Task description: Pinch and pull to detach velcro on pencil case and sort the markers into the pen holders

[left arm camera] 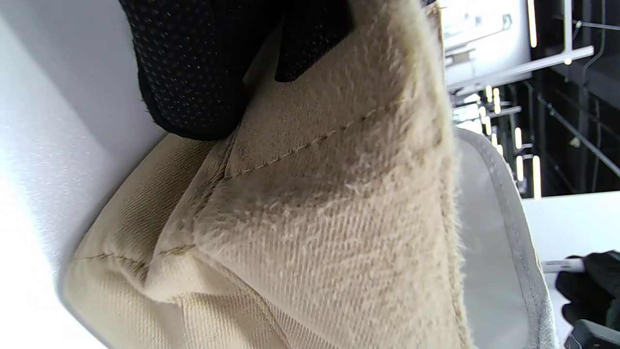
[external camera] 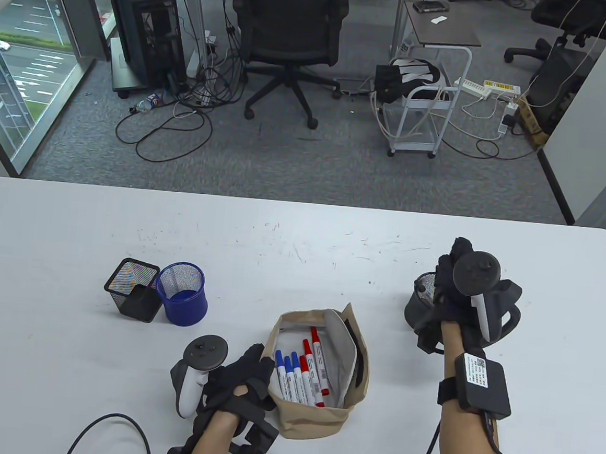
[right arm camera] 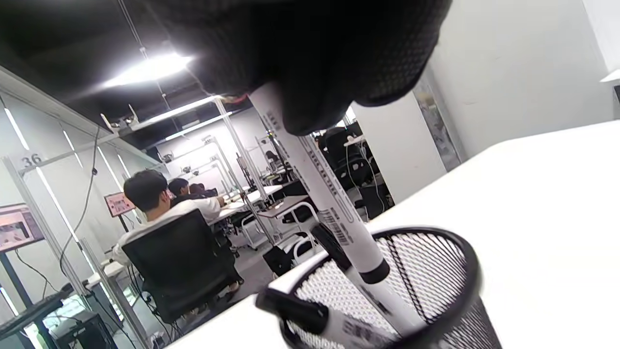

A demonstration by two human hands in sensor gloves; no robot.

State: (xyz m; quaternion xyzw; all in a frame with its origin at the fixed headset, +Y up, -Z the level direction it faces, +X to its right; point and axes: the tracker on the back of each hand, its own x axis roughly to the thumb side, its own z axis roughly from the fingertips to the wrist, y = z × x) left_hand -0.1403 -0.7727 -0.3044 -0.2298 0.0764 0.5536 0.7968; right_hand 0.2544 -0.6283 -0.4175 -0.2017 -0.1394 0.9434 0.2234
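Right hand (external camera: 457,297) pinching a white marker (right arm camera: 334,213) by its upper barrel, gloved fingers (right arm camera: 339,68) curled round it, lower end dipped inside the rim of a round black mesh pen holder (right arm camera: 436,286). Second marker, black-capped (right arm camera: 310,315), already leaning in that holder, cap poking over the near rim. Holder standing on the white surface (external camera: 302,237) directly under the hand, largely hidden by glove and tracker in the table view.

Left hand (external camera: 241,384) gripping the near left edge of the tan pencil case (external camera: 317,375), fingers (left arm camera: 193,72) curled against the fuzzy fabric, thumb side tucked over the rim as far as can be told. Case standing open just right of this hand, flap turned back, grey lining showing. Inside, three blue-capped markers (external camera: 288,375) and two red-capped markers (external camera: 316,361) lying side by side, caps pointing away from the hand.

Beyond the left hand and a little to its left, a round blue mesh pen holder (external camera: 182,293), and touching its left side a square black mesh pen holder (external camera: 133,287), both upright, both well apart from the right hand.

Past the far edge of the surface: grey carpet, a black office chair (external camera: 288,42), loose cables, a white trolley (external camera: 422,110).
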